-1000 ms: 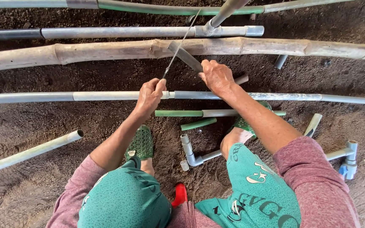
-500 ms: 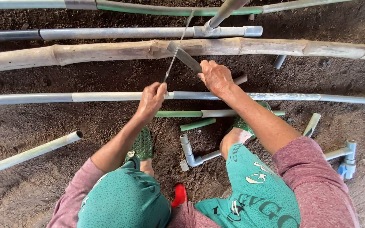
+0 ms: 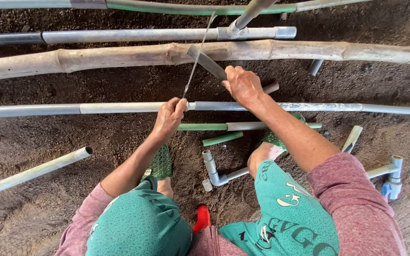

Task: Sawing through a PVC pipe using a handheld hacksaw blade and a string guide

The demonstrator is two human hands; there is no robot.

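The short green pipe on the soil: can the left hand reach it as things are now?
Probably yes. The short green pipe lies bare on the soil just below the left hand, nothing between them. But that hand grips the grey pipe and must let go first.

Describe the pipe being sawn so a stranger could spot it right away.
Start at the thick bamboo pole lying across the dirt. The next long pipe toward the person is it, grey. Unlike its neighbours, the left hand grips it and the saw blade meets it.

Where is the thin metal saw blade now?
In the head view, the thin metal saw blade slants at upper centre, above the left hand, crossing the long bamboo pole.
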